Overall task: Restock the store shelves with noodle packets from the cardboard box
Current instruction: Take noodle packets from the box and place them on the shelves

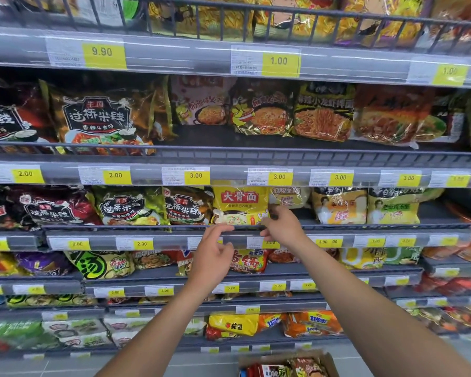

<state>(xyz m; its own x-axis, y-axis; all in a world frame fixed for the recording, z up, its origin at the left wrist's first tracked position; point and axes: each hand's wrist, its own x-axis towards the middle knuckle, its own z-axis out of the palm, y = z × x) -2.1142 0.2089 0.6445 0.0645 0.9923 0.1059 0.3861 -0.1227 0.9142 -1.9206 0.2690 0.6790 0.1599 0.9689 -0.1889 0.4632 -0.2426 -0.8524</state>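
Yellow noodle packet (239,204) upright on the mid shelf (120,227), right edge pinched by fingers of the right hand (282,227), left hand (212,253) loose and empty; restocking likely partway, with more packets in the cardboard box (331,360).

**Shelf layout, centre bay**

Shelving (158,53) spans the far side, tiers stacked, with packets standing behind a front rail on each. Noodle packet (239,205) stands on the middle tier, centre, with neighbours just beside it left and right. Right hand (282,227) is at its right edge, fingers curled on it. Left hand (212,254) is lower left, before the price rail (174,240), apart from the packet. Cardboard box (267,357) is near, lower right, holding packets.
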